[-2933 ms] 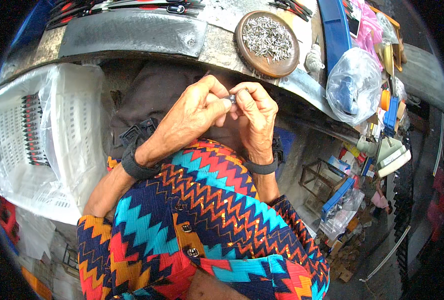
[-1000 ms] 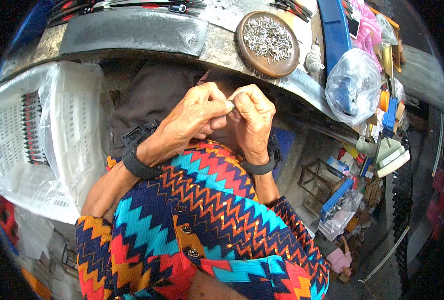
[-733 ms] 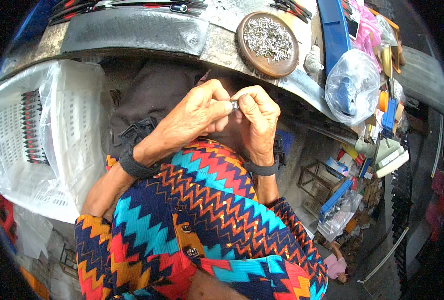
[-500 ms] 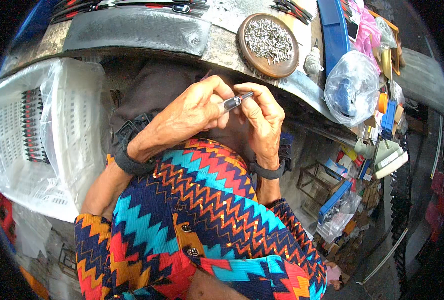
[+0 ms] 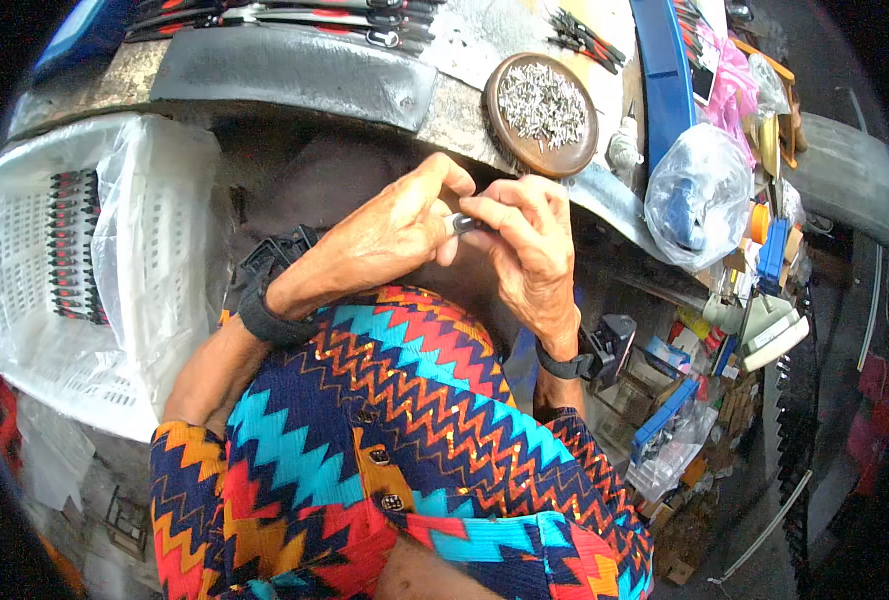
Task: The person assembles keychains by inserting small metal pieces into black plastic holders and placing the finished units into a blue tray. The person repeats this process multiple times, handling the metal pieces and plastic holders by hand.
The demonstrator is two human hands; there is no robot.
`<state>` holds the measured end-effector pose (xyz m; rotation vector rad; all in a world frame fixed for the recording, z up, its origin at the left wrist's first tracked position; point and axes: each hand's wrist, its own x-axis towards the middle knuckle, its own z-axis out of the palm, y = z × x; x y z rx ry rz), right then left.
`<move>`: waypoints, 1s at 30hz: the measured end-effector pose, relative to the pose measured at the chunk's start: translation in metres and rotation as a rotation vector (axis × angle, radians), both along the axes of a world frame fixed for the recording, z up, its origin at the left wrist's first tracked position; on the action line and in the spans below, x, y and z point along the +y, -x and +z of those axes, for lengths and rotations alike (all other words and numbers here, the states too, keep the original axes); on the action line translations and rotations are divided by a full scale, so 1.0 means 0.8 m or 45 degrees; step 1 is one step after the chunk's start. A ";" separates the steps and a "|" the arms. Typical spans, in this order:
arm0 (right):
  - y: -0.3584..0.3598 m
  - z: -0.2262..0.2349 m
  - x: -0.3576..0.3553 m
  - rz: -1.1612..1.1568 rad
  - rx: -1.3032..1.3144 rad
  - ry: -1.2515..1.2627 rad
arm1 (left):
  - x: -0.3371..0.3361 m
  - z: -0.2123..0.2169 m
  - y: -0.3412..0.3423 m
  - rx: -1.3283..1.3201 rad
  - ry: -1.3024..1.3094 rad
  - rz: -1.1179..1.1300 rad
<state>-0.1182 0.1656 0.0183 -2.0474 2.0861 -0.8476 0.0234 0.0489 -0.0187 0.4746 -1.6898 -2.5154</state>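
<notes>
I see a crate (image 5: 165, 290) well left of the bowl (image 5: 555, 165). Left hand (image 5: 395, 228) pinches the dark part (image 5: 464, 224), bodyward and left of the bowl. Right hand (image 5: 533, 250) curls at its other end; can't tell if gripping. Loose pinch could drop it; rising right knuckles could bump the bowl, spilling pins (image 5: 541, 103).

left fingers (image 5: 449, 174) bent close beside curled right fingers (image 5: 517, 213), left forearm (image 5: 208, 372) slanting inward

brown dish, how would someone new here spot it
Find the workbench across the top. At its front edge, beyond the right hand, sits the brown dish. Unlike the long blue tray to its right, it is round and heaped with small silvery pieces.
</notes>
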 end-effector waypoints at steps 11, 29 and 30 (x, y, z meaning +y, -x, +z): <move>0.011 0.044 -0.025 0.242 0.245 0.042 | -0.006 0.032 0.005 0.158 0.624 0.255; 0.129 0.082 -0.193 -0.201 0.267 0.379 | -0.019 0.028 0.012 0.378 0.524 0.489; 0.132 0.079 -0.214 -0.203 0.271 0.389 | -0.021 0.026 0.013 0.353 0.508 0.486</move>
